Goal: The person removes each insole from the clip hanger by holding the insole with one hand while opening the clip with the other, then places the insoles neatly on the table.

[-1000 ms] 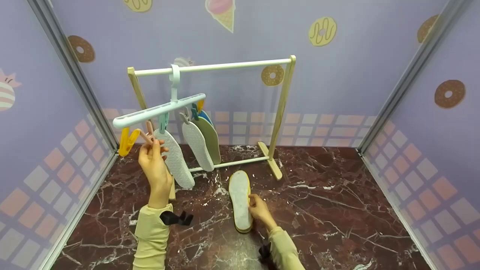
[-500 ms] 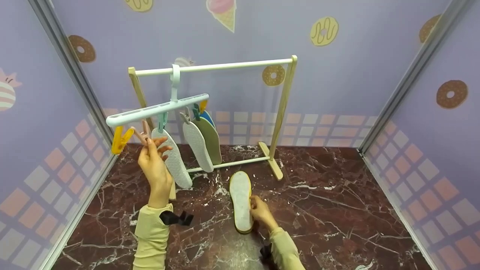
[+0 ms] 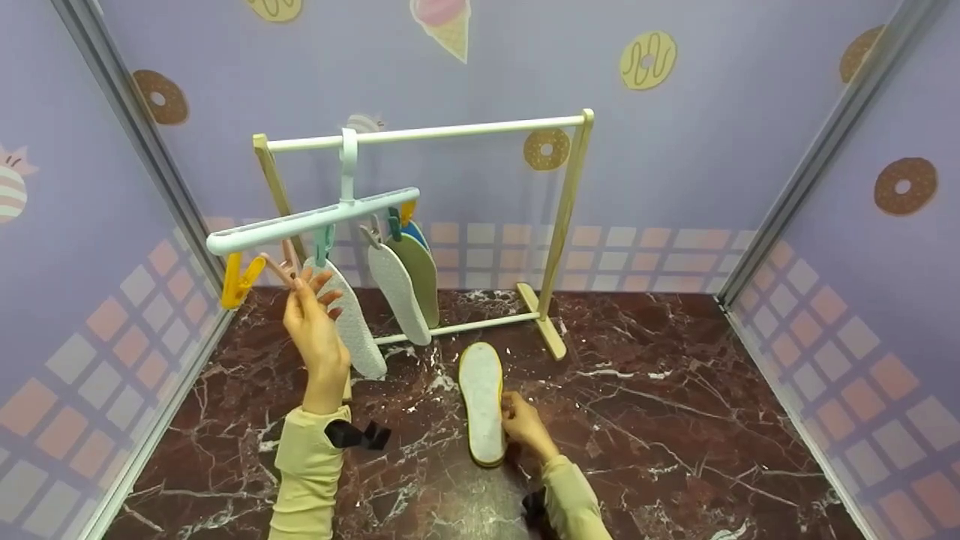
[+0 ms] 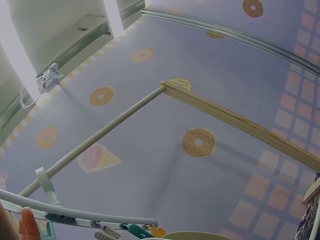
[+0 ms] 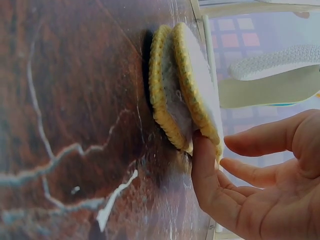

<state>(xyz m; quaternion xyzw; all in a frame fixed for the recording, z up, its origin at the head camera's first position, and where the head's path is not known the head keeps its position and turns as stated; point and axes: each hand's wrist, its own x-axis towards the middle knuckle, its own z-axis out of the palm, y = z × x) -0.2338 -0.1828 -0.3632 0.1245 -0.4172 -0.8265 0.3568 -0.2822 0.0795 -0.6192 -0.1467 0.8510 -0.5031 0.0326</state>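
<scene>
My left hand (image 3: 316,330) pinches a pink clothespin (image 3: 281,266) near the front end of a pale blue clip hanger (image 3: 300,223). Beside it hangs a yellow clothespin (image 3: 238,281) with nothing in it. A white textured insole (image 3: 356,330) hangs from a teal clip just behind my left fingers. On the floor lie two stacked insoles with yellow edging; my right hand (image 3: 525,424) grips the right edge of the upper insole (image 3: 480,397). In the right wrist view, one finger is tucked between the upper insole and the lower insole (image 5: 159,75), parting them.
The hanger hooks over the top bar of a wooden rack (image 3: 559,225). Farther along it hang another white insole (image 3: 397,289), an olive insole (image 3: 421,277) and a blue piece (image 3: 414,234) behind. Patterned walls (image 3: 697,172) enclose the dark marble-look surface (image 3: 660,420).
The hanger's front end and its yellow and pink clothespins have swung a little to the left. My left hand still holds the pink one; my right hand has barely moved.
</scene>
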